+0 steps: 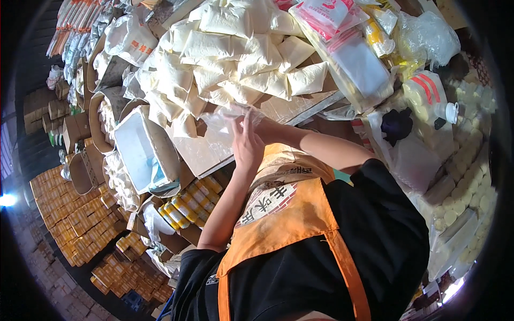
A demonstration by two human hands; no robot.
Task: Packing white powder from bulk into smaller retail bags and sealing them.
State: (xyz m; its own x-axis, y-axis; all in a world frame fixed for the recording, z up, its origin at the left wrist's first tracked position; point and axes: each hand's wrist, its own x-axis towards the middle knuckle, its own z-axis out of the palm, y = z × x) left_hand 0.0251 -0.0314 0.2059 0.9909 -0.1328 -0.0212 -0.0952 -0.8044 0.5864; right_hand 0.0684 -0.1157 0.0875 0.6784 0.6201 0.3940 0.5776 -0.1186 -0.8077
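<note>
Both hands meet over the near part of a cardboard-covered table (204,150), at a crumpled clear plastic bag (217,119). My left hand (247,142) has its fingers pointing away from me and pinches the film. Close against it on the right is my right hand (259,124), mostly hidden behind the left one and the film; its grip cannot be made out. Just beyond them rises a large heap of plump, cream-white filled bags (217,46). One filled bag (184,125) lies left of the hands, near the cardboard.
An open white-lined box (140,148) stands left of the table. Flat plastic bags (357,60) lie at the right on a long package (335,80). Farther right are a white jug (451,113) and bagged pale rolls (461,196). Yellow-taped packs (190,206) are stacked low at left.
</note>
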